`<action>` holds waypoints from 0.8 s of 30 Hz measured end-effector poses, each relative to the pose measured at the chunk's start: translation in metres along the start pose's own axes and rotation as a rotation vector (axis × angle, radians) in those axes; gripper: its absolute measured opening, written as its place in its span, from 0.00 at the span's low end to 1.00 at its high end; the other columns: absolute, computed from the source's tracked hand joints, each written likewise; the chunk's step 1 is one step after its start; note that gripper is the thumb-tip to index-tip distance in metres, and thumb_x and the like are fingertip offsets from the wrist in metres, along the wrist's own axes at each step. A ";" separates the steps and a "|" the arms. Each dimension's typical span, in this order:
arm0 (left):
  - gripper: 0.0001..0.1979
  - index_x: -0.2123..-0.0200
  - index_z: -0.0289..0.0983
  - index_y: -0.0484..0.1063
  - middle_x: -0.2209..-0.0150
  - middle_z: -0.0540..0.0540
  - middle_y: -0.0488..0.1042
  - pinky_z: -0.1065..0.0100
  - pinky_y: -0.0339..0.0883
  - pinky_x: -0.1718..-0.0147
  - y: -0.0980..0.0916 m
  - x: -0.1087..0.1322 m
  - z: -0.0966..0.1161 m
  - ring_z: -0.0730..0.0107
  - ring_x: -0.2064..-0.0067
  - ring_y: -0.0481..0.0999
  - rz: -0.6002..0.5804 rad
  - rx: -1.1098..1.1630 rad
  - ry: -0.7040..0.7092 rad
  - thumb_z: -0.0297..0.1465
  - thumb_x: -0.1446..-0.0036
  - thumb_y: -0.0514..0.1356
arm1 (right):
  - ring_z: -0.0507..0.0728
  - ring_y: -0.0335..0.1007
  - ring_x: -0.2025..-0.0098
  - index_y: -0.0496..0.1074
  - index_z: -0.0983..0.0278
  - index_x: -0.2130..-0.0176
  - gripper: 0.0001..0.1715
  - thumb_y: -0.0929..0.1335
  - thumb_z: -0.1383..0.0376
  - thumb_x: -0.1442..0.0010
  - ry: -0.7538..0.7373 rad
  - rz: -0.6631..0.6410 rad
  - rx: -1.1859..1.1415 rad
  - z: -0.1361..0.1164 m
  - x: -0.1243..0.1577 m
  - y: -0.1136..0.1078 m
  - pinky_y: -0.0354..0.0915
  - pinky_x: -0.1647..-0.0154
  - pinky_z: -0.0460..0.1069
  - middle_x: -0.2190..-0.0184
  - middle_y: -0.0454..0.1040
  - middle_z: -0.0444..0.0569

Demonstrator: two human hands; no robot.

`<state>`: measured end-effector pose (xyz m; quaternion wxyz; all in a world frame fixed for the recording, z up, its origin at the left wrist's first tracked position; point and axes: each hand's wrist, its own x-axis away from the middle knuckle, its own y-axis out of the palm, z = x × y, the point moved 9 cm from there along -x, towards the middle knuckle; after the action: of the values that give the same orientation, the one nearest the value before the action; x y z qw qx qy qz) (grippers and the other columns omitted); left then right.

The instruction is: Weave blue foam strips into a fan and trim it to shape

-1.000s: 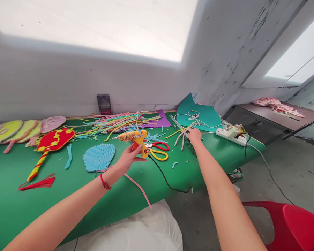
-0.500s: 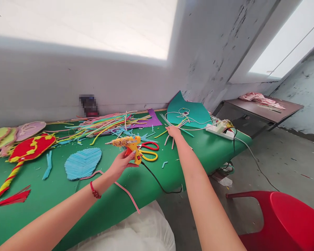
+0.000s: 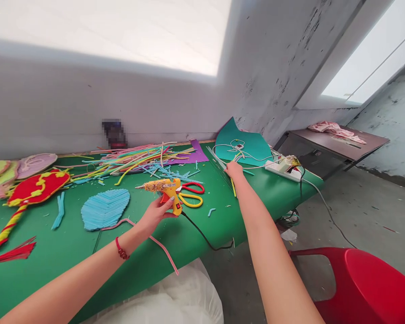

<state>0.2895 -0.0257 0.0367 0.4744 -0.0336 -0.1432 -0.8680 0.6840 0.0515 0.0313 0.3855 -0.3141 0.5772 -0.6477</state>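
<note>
My left hand is wrapped round the handle of a yellow glue gun, whose nozzle points left over the green table. Scissors with one red and one yellow handle lie just right of the gun. Farther right, my right hand has its fingers closed on some coloured strips beside thin dark green wires; the fingertips are partly hidden. A blue ribbed leaf shape lies left of my left hand, with a pink strip running under that wrist.
A pile of coloured strips lies along the wall. A red and yellow fan shape is at the left. Near the right end are a teal sheet and a white power strip with cables. A red chair stands lower right.
My right hand has moved slightly right, and the light strips by it have shifted with it, uncovering the dark green wires. My left hand still holds the glue gun.
</note>
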 end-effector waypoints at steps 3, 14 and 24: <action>0.29 0.50 0.34 0.69 0.55 0.35 0.77 0.60 0.75 0.63 0.001 0.001 -0.001 0.52 0.53 0.77 -0.016 -0.008 -0.002 0.45 0.50 0.65 | 0.63 0.66 0.46 0.71 0.69 0.50 0.18 0.66 0.65 0.39 -0.017 -0.002 0.029 -0.008 -0.002 0.003 0.64 0.52 0.51 0.50 0.70 0.65; 0.32 0.47 0.34 0.68 0.56 0.36 0.78 0.59 0.75 0.61 -0.009 0.004 0.004 0.53 0.52 0.77 0.017 -0.027 0.002 0.46 0.52 0.65 | 0.65 0.63 0.46 0.75 0.72 0.55 0.17 0.63 0.75 0.42 -0.003 0.008 0.111 -0.036 -0.005 0.001 0.60 0.49 0.57 0.54 0.74 0.67; 0.33 0.47 0.34 0.68 0.56 0.36 0.77 0.59 0.75 0.63 -0.007 0.001 0.002 0.52 0.53 0.77 0.019 0.003 -0.003 0.46 0.52 0.66 | 0.62 0.66 0.47 0.70 0.74 0.47 0.24 0.58 0.76 0.40 0.132 0.047 0.069 -0.009 -0.001 0.001 0.65 0.56 0.50 0.49 0.69 0.68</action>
<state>0.2831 -0.0231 0.0372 0.4824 -0.0357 -0.1448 -0.8632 0.6768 0.0568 0.0292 0.3724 -0.2433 0.5859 -0.6774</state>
